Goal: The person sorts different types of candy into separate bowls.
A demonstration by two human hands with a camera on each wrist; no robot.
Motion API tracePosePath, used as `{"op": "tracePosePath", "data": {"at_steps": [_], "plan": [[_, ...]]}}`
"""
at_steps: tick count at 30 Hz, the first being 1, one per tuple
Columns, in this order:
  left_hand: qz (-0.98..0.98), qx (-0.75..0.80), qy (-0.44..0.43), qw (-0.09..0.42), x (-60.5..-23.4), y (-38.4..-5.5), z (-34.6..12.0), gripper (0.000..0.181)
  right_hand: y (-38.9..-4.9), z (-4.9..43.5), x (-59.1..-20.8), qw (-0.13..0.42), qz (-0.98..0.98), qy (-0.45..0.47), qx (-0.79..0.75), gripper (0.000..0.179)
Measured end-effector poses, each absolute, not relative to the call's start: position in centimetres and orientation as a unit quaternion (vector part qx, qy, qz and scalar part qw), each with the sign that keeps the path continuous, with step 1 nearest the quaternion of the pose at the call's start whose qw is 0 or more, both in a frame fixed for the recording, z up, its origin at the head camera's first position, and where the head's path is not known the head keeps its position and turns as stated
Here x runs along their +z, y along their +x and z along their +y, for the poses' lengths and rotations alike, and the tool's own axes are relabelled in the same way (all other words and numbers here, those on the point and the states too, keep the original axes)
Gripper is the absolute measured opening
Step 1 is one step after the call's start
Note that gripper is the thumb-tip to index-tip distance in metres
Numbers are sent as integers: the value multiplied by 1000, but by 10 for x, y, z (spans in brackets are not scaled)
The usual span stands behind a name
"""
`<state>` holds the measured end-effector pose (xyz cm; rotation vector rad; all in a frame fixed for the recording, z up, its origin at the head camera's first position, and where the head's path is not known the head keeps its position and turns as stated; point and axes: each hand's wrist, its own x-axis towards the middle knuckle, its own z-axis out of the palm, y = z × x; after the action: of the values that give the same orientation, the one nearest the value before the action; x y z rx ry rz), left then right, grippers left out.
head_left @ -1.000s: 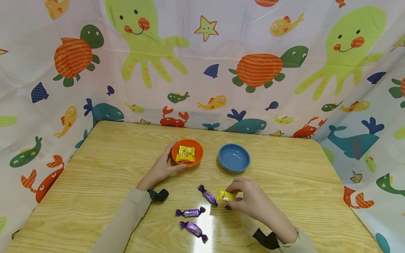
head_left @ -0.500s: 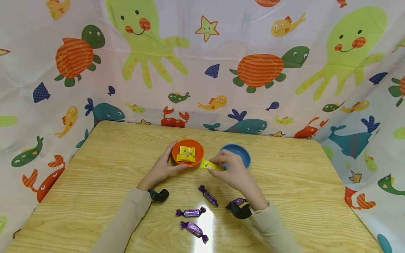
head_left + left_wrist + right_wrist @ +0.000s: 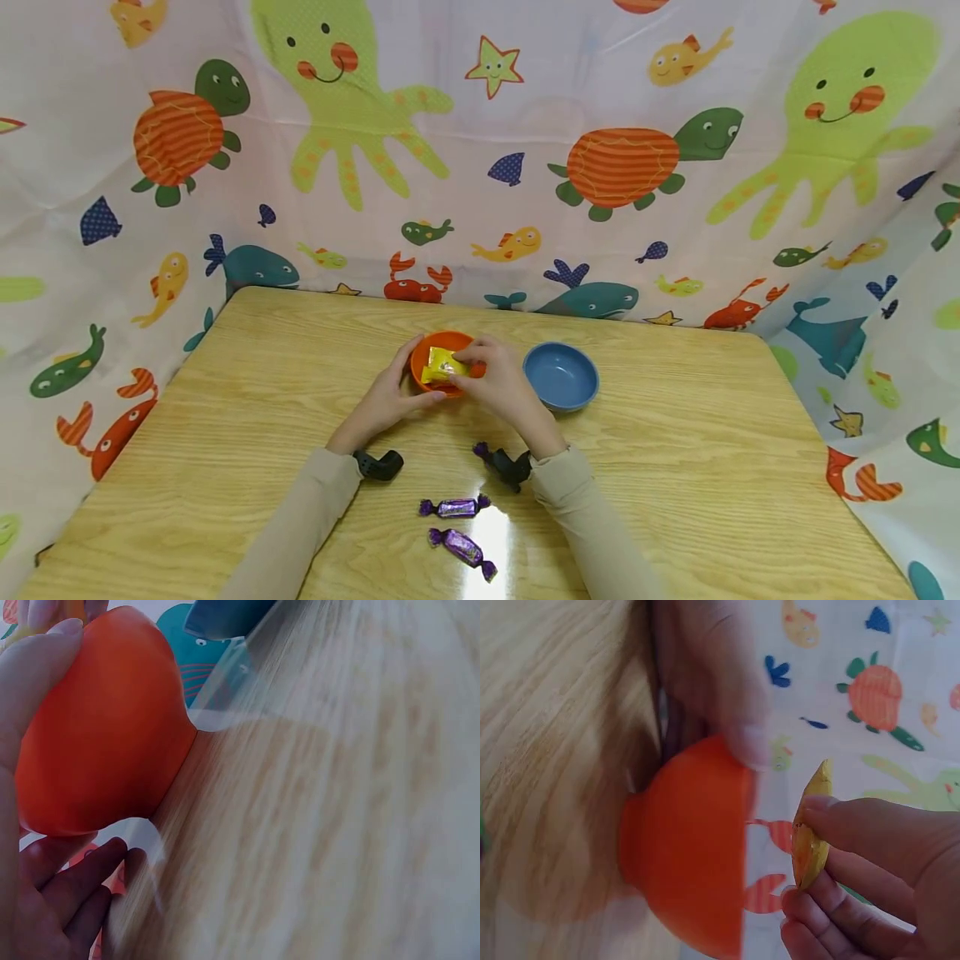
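The left hand (image 3: 384, 406) grips the side of an orange bowl (image 3: 417, 354), thumb at the rim and fingers round the far side; its smooth wall (image 3: 105, 727) fills the left wrist view. A yellow-wrapped candy (image 3: 447, 363) is pinched between thumb and fingers of the right hand (image 3: 504, 385), directly over that bowl. From the right wrist camera, the candy (image 3: 810, 829) shows edge-on just above the rim. Other yellow candies inside the bowl are mostly hidden beneath the held one.
To the right of the orange bowl stands a blue bowl (image 3: 561, 377). Purple twist-wrapped candies (image 3: 457, 507) lie nearer the person on the wooden table (image 3: 690, 467); the right wrist partly covers another. A sea-animal curtain (image 3: 465, 167) hangs behind the table.
The right hand has carried the yellow candy up and left, from among the purple candies, past the blue bowl, to above the orange bowl. The left hand has stayed at the orange bowl.
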<state>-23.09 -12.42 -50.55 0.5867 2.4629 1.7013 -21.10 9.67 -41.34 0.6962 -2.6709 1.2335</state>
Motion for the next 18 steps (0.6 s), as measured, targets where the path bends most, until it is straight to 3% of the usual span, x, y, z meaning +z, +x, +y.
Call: {"op": "tracePosePath", "data": {"at_steps": [6, 18], "plan": [[810, 553, 188, 50, -506, -231, -125, 98, -224, 85, -425, 74, -897, 234, 368, 22], [811, 551, 188, 47, -506, -232, -124, 101, -227, 86, -429, 24, -912, 243, 330, 5]]}}
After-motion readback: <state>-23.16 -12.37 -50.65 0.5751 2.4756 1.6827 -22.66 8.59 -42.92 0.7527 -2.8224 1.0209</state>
